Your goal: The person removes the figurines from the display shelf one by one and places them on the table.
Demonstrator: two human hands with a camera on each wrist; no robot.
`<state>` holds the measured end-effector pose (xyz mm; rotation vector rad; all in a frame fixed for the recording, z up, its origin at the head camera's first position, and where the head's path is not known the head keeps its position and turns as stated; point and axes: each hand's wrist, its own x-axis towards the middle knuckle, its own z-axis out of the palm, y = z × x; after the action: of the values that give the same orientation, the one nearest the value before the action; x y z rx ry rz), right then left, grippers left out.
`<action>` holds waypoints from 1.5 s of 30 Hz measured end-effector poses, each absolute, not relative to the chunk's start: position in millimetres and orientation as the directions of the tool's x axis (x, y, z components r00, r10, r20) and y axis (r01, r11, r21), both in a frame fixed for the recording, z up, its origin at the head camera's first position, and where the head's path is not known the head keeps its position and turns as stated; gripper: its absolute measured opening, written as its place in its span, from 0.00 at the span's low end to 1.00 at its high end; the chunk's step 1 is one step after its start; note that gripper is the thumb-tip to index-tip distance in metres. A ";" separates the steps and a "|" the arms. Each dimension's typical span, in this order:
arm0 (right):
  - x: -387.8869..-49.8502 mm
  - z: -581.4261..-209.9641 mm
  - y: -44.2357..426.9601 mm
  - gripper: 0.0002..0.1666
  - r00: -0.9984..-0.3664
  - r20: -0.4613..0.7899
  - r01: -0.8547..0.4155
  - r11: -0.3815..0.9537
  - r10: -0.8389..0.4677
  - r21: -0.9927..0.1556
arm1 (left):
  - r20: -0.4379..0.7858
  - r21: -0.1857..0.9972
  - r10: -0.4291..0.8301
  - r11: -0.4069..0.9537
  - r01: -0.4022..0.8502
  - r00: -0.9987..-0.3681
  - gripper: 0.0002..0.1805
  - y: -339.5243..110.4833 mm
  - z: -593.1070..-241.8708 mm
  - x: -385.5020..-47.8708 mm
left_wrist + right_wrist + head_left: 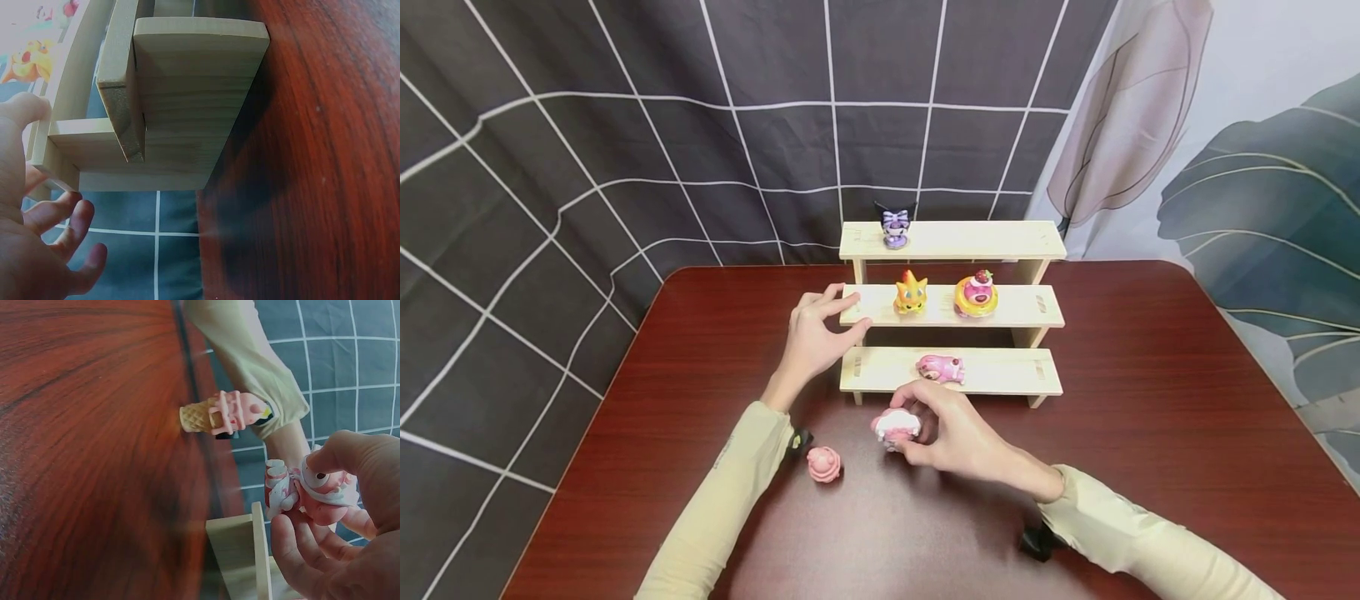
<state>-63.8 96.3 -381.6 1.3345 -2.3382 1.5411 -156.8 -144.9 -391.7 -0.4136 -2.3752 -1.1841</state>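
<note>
A pink and white figurine (312,487) is held between the thumb and fingers of my right hand (962,433), just in front of the lowest shelf. My left hand (816,333) grips the left end of the middle shelf of a three-tier wooden stand (947,369), thumb on the near edge and fingers toward the back. Lying on that bottom shelf is a pink figurine (942,368). The middle shelf bears a yellow-orange spiky figurine (911,293) and a pink one in a yellow ring (977,295). A purple and black figurine (896,228) stands on top.
A pink ice-cream-cone figurine (823,464) stands on the dark red wooden table (1150,400) beside my left forearm. Behind the table hangs a dark curtain (775,150) with white grid lines. A pale leaf-patterned curtain (1262,208) hangs at the right.
</note>
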 end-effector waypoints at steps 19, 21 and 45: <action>-53.8 -400.6 86.2 0.24 -0.629 0.423 -0.668 0.175 -0.652 -0.723 | 0.535 0.663 0.067 0.584 0.468 -0.842 0.25 -145.7 -393.3 -157.2; -52.8 -402.3 85.0 0.24 -0.622 0.427 -0.678 0.177 -0.656 -0.714 | 0.533 0.663 0.067 0.586 0.465 -0.844 0.25 -145.8 -393.3 -157.0; -48.8 -419.0 72.7 0.22 -0.613 0.377 -0.674 0.210 -0.694 -0.709 | 0.531 0.663 0.068 0.588 0.464 -0.845 0.24 -145.6 -392.0 -157.3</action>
<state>-48.8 72.7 -419.0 1.3913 -2.4612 1.4216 -157.3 -145.6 -392.0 -0.4247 -2.3649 -1.1736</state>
